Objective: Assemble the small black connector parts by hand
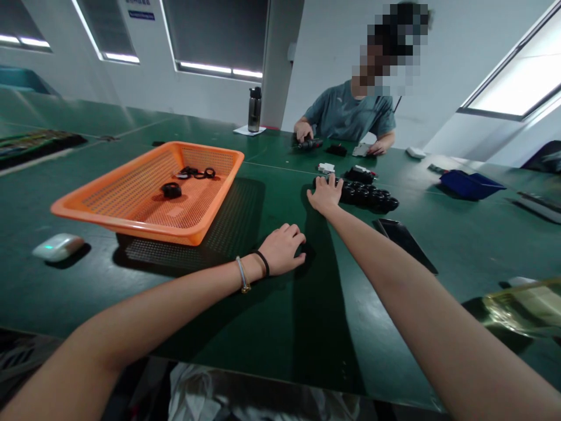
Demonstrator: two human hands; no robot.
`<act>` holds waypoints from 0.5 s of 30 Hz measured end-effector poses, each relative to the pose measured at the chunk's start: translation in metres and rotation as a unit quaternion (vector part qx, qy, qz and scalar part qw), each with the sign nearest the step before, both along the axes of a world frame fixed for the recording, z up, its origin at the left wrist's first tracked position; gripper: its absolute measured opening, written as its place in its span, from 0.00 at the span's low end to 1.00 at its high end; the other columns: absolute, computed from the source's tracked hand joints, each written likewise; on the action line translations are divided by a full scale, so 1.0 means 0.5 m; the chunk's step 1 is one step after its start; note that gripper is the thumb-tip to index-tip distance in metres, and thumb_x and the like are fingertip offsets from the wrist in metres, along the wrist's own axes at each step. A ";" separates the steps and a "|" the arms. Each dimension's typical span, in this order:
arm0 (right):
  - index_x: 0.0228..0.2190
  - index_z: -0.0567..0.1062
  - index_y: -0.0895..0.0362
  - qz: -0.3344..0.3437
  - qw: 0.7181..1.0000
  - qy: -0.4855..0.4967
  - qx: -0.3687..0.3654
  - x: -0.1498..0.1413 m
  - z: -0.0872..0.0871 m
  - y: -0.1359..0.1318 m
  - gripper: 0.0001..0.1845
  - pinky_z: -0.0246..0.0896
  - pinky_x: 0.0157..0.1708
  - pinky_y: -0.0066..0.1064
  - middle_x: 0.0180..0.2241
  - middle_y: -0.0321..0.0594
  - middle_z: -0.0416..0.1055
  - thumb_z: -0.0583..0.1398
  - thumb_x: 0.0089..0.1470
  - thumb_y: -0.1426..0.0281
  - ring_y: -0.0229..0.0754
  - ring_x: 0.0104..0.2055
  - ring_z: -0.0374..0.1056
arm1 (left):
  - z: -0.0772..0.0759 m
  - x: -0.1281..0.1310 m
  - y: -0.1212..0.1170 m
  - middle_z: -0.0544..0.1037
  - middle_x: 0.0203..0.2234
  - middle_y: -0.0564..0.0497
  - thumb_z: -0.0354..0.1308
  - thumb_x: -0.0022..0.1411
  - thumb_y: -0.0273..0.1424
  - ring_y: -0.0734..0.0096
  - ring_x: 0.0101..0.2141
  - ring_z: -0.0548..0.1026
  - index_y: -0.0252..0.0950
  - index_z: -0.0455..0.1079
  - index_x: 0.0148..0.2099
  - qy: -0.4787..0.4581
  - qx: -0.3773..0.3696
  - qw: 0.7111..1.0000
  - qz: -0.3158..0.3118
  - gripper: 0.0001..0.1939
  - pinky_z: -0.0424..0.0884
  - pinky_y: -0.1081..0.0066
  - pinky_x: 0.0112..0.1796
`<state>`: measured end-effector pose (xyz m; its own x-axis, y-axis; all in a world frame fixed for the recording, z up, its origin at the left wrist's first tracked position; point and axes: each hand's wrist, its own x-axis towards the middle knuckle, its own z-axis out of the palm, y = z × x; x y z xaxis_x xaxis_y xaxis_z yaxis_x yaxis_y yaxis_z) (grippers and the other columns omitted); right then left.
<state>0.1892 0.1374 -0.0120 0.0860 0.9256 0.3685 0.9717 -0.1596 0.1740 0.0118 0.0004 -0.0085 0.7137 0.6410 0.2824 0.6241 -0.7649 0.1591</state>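
Observation:
My right hand reaches forward to the left end of a row of glossy black rounded parts. Its fingers are spread and touch or cover that end; the fingertips are partly hidden, and no grip shows. My left hand rests low over the table, nearer to me, with fingers loosely bent and thumb apart. Nothing shows in it. An orange mesh basket stands to its left, holding a black roll-like piece and a small black item with ring handles, perhaps scissors.
Across the green table a person handles a dark tool and a pale part. A dark flat phone-like slab, a blue tray and a yellowish clear tray lie right. A white case lies left; a bottle stands behind.

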 end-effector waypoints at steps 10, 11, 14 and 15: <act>0.38 0.66 0.62 0.129 0.985 0.051 0.106 -0.042 0.014 -0.090 0.15 0.51 0.41 0.35 0.40 0.49 0.65 0.48 0.50 0.70 0.47 0.44 0.56 | 0.003 -0.005 -0.004 0.66 0.37 0.47 0.50 0.54 0.34 0.66 0.38 0.64 0.33 0.64 0.39 -0.015 0.015 1.000 -0.008 0.11 0.65 0.67 0.38; 0.33 0.68 0.62 0.140 0.980 0.075 0.118 -0.049 0.012 -0.121 0.12 0.52 0.36 0.33 0.34 0.49 0.66 0.48 0.49 0.71 0.45 0.39 0.58 | 0.006 -0.007 -0.005 0.66 0.37 0.47 0.50 0.54 0.33 0.66 0.38 0.64 0.33 0.63 0.39 -0.021 0.025 0.999 -0.009 0.11 0.65 0.67 0.38; 0.20 0.66 0.61 0.289 0.949 0.099 0.077 -0.067 0.001 -0.233 0.10 0.50 0.25 0.28 0.20 0.43 0.64 0.48 0.47 0.76 0.38 0.26 0.58 | 0.023 -0.017 -0.005 0.67 0.37 0.47 0.48 0.55 0.31 0.65 0.39 0.64 0.33 0.63 0.42 -0.041 0.070 0.997 -0.005 0.12 0.64 0.66 0.40; 0.18 0.66 0.60 0.322 0.940 0.095 0.063 -0.072 -0.003 -0.272 0.11 0.49 0.24 0.27 0.19 0.40 0.64 0.48 0.47 0.77 0.36 0.23 0.57 | 0.032 -0.021 -0.003 0.67 0.37 0.47 0.48 0.55 0.31 0.65 0.39 0.64 0.33 0.63 0.42 -0.048 0.083 0.995 0.002 0.12 0.63 0.66 0.41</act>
